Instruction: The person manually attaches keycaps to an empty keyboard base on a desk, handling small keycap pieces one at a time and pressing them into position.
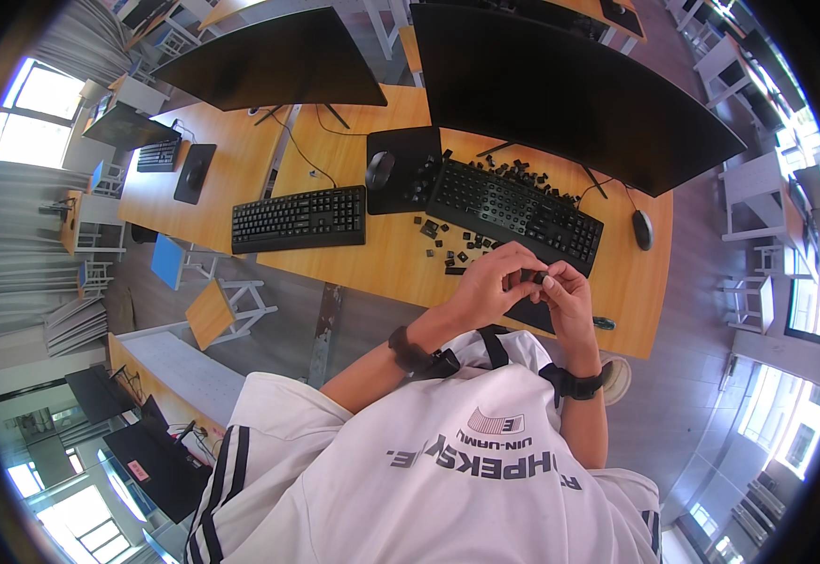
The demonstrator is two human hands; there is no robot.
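Note:
In front of my chest, just over the table's near edge, my left hand point(496, 282) and my right hand point(568, 297) meet at the fingertips. Both are closed in a pinch around a small black keycap point(541, 277), largely covered by the fingers. Beyond them lies a black keyboard point(523, 211), its left and middle part stripped of many caps, the right part still bearing them. Loose black keycaps point(466, 246) are scattered before it, and more keycaps point(521, 172) are heaped behind it. A slim dark green object point(604, 323) rests right of my hands.
A second black keyboard point(299, 219) lies to the left. A mouse point(380, 170) sits on a black mouse pad point(405, 199) with some keycaps; another mouse point(642, 229) is at the right edge. Two large monitors point(570, 89) point(278, 66) stand behind. Stools point(212, 315) are at left.

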